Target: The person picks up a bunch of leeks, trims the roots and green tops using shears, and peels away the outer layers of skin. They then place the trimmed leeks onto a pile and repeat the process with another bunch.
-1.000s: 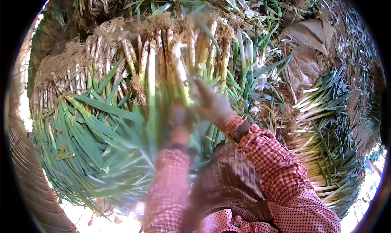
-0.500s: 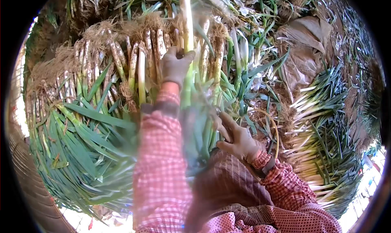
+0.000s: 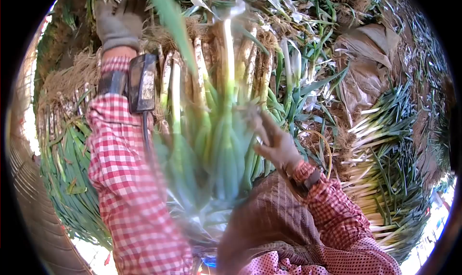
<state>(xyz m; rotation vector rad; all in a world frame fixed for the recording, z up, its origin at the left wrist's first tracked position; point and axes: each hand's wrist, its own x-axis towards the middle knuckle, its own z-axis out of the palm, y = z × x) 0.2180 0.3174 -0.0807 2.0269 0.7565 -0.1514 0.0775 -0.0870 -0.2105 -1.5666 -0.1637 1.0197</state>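
The scene is outdoors in strong daylight. Bare brown earth (image 3: 426,44) runs along the upper right, strewn with thin green leaves. On it lies a crumpled brown sheet (image 3: 365,58), sacking or paper, creased and partly in the sun. Below the sheet a heap of trimmed onions (image 3: 385,145) fans out, with the pale stems towards the middle and the dark green tops towards the right edge. Loose leaves and dry husks (image 3: 308,15) litter the ground at the top. Along the lower left edge curves a ribbed brown surface (image 3: 29,198); what it is cannot be told. Beside it a patch of ground (image 3: 91,256) is washed out white by the sun.
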